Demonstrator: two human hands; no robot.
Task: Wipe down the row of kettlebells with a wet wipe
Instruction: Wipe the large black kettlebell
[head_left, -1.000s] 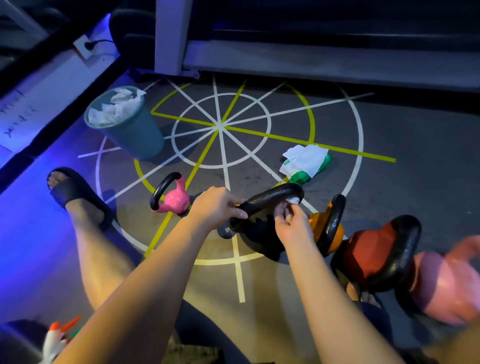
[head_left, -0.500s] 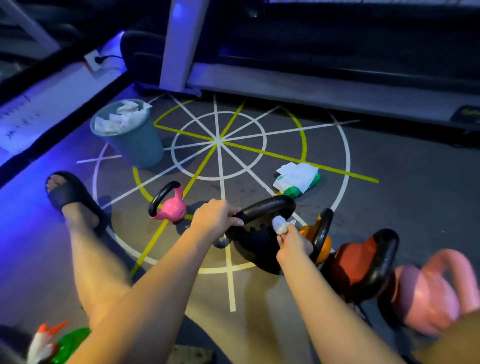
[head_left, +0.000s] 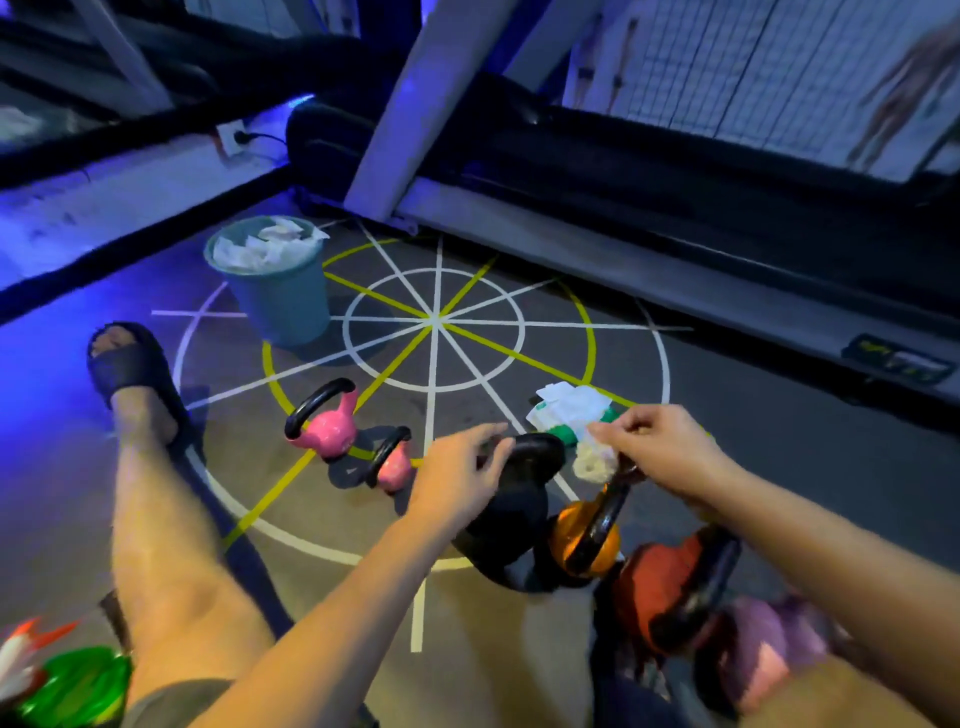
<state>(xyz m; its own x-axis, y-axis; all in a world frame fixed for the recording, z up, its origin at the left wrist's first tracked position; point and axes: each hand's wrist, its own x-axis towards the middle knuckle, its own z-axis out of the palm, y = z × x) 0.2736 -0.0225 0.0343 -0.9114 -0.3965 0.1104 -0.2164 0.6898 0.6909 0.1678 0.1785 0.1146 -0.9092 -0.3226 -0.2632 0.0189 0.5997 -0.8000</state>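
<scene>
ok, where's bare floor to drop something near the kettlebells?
Free: painted inner circle between bin and wipe pack; grey floor right of that pack, toward the treadmill. Crowded: the kettlebell row under the left hand and right hand holding the wipe.

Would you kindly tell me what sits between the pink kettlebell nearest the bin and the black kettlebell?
In the head view, a smaller pink kettlebell stands between the pink kettlebell nearest the bin and the black kettlebell.
</scene>
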